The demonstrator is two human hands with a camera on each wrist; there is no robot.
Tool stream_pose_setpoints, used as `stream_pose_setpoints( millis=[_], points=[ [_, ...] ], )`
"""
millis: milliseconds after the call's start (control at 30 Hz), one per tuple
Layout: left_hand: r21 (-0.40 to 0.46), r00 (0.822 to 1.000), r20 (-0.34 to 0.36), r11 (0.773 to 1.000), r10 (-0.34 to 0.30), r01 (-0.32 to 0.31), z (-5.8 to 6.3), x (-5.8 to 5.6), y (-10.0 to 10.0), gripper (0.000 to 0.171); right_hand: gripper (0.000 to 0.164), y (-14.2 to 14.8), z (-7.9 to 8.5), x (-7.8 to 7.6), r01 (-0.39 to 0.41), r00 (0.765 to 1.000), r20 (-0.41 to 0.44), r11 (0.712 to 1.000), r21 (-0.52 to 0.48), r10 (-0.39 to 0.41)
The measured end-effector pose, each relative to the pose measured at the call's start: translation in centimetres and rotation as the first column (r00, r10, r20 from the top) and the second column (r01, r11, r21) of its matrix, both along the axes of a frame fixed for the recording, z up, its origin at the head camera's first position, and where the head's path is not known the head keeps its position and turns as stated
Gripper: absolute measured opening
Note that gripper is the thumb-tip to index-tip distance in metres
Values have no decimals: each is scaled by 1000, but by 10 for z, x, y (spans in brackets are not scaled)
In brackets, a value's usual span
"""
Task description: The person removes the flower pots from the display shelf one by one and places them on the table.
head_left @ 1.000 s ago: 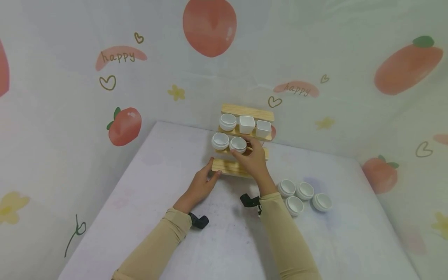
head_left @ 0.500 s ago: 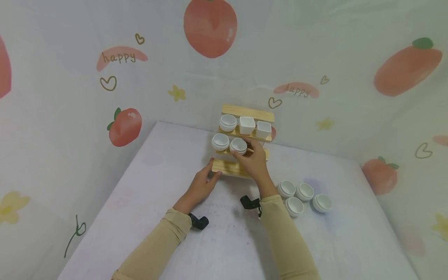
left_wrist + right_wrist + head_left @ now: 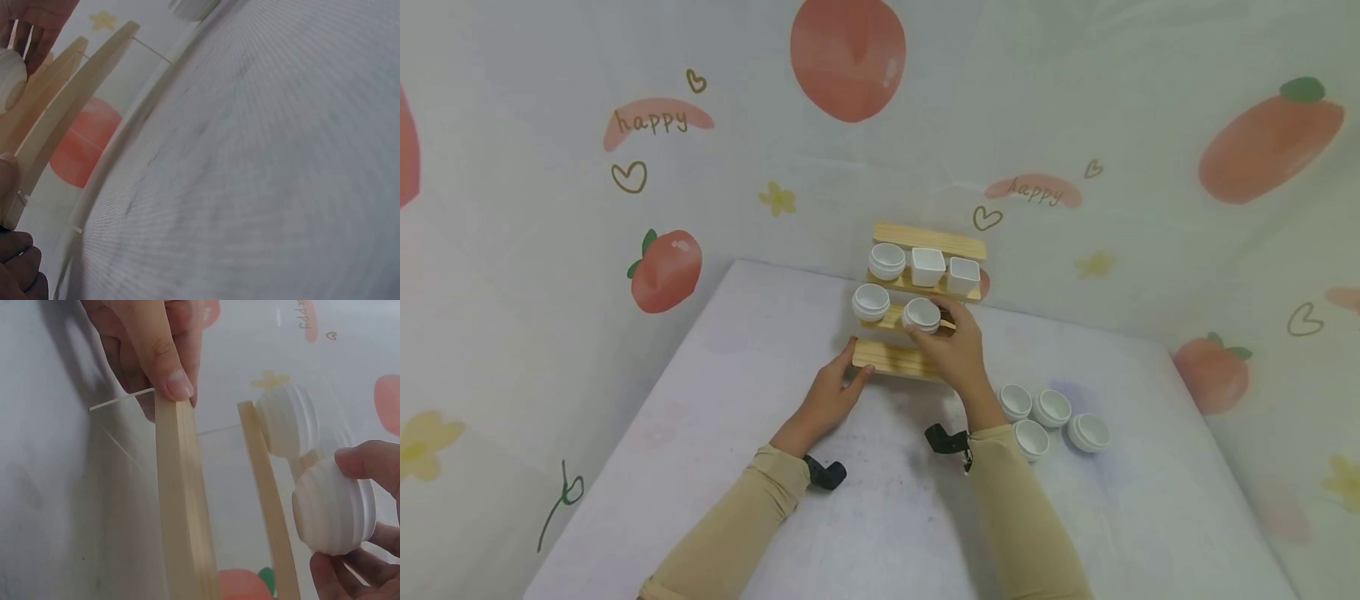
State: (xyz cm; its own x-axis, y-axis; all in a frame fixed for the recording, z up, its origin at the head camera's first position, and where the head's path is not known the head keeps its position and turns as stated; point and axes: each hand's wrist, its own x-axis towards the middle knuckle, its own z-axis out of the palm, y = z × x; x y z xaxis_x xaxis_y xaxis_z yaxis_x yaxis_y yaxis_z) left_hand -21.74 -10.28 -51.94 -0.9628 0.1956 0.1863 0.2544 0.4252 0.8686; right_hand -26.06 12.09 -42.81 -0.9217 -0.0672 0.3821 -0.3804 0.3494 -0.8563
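Altogether nine white cups show, seven round and two square, with one wooden rack point(image 3: 895, 358) of four boards, two hands and one desk point(image 3: 880, 533); one round cup, the held cup point(image 3: 921, 314), is pinched between the thumb and fingers of the right hand point(image 3: 961, 346), at the third board point(image 3: 889, 317) counting down, though whether its base touches the wood I cannot tell; the left hand point(image 3: 831, 396) grips the left end of the front board point(image 3: 891, 357), thumb at the near edge.

Left of the right hand, one standing cup point(image 3: 871, 302) is upright on the third board, apart from the held cup; beyond both hands the second board point(image 3: 901, 284) bears three, namely one upper round cup point(image 3: 887, 261) and, to its right, two square cups point(image 3: 928, 266); to the right of the right hand and nearer the person, four loose cups point(image 3: 1051, 408) rest on the desk, three close together and one slightly aside.

Since half a second ago, the right hand and held cup have shifted rightward; bare wood now shows between the held cup and its neighbour, which were side by side; the left hand, the rack and the other eight cups have stayed put.
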Motion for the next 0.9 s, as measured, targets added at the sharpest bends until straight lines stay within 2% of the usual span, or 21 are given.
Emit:
stream_pose_setpoints(
  millis=[900],
  points=[
    [4,1000,7,1000,1,-1,-5,-2,1,82,63,27,-3,17,69,997,17,997,41,-70]
  ],
)
